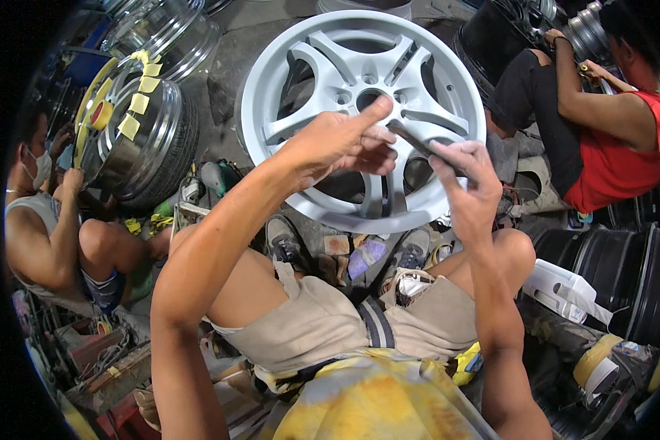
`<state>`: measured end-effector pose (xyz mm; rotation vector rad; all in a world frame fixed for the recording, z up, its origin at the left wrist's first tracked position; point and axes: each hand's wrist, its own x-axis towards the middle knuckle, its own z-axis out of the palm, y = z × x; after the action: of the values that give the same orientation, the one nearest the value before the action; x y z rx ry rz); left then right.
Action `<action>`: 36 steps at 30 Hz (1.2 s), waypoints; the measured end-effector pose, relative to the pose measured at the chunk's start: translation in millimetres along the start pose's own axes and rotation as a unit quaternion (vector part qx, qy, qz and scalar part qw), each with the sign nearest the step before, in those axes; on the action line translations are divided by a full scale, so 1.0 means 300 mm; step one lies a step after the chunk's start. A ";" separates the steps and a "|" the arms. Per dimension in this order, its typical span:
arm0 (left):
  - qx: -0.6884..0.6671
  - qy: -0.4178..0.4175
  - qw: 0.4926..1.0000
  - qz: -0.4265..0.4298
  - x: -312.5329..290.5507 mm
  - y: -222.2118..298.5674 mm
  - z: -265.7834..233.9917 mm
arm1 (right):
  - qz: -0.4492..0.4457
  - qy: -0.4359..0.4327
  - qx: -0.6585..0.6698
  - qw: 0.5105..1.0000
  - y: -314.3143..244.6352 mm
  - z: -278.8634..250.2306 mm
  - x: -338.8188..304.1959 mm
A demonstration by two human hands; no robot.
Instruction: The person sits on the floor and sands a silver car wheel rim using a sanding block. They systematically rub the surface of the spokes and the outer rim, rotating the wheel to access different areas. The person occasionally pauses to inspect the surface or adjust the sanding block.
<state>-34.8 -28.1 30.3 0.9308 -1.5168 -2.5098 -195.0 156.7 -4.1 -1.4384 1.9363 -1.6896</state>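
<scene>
A pale grey primed wheel rim point(363, 216) with paired spokes lies tilted in front of me, beyond my shoes. My right hand point(471, 176) is closed on a thin dark strip point(412, 139), which looks like folded sandpaper. The strip points up and left across the lower right spokes. Over the rim's lower left spokes, near the centre hole, is my left hand point(345, 143). Its thumb sticks out and its fingers are loosely bent, with nothing seen between them. The strip's far end lies close beside those fingers; whether they touch cannot be made out. Pale dust coats the fingertips.
At left a masked person point(48, 213) sits by a tyred wheel point(150, 147) with yellow tape pieces. A person in a red top point(623, 147) works at right. Dark rims point(623, 271), a white plastic container point(557, 290) and a tape roll point(598, 370) lie right. Small blocks point(336, 245) lie between my shoes.
</scene>
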 end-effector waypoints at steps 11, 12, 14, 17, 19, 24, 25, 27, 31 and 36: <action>0.177 0.034 0.978 0.109 -0.031 0.031 -0.085 | 0.093 -0.016 0.058 0.994 0.014 -0.019 0.019; 0.193 0.037 0.974 0.114 -0.035 0.031 -0.089 | 0.171 -0.022 0.159 0.972 0.031 -0.026 0.018; 0.216 0.034 0.969 0.112 -0.043 0.022 -0.085 | 0.257 -0.044 0.291 0.921 0.047 -0.013 0.007; 0.243 0.012 0.962 0.122 -0.024 -0.014 -0.069 | 0.355 -0.129 0.344 0.860 0.028 -0.015 0.013; 0.233 -0.026 0.964 0.127 -0.033 -0.022 -0.046 | 0.356 -0.131 0.306 0.873 0.016 -0.001 0.001; 0.205 -0.039 0.971 0.119 -0.051 -0.013 -0.015 | 0.273 -0.185 0.184 0.926 0.009 -0.020 0.010; 0.233 -0.033 0.969 0.081 -0.052 -0.002 -0.016 | 0.260 -0.171 0.188 0.932 0.001 -0.019 0.010; 0.287 -0.021 0.958 0.005 -0.055 0.027 -0.019 | 0.232 -0.143 0.198 0.941 -0.013 -0.017 0.006; 0.223 -0.053 0.973 0.036 -0.054 0.004 -0.004 | 0.266 -0.147 0.203 0.931 -0.011 -0.015 0.005; 0.278 -0.078 0.953 0.090 -0.031 -0.027 -0.041 | 0.273 -0.171 0.194 0.927 0.006 -0.017 0.008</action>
<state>-18.7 -30.3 24.0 0.6027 -2.3081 -2.0993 -200.6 158.1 -2.9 -0.8659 1.5102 -1.3490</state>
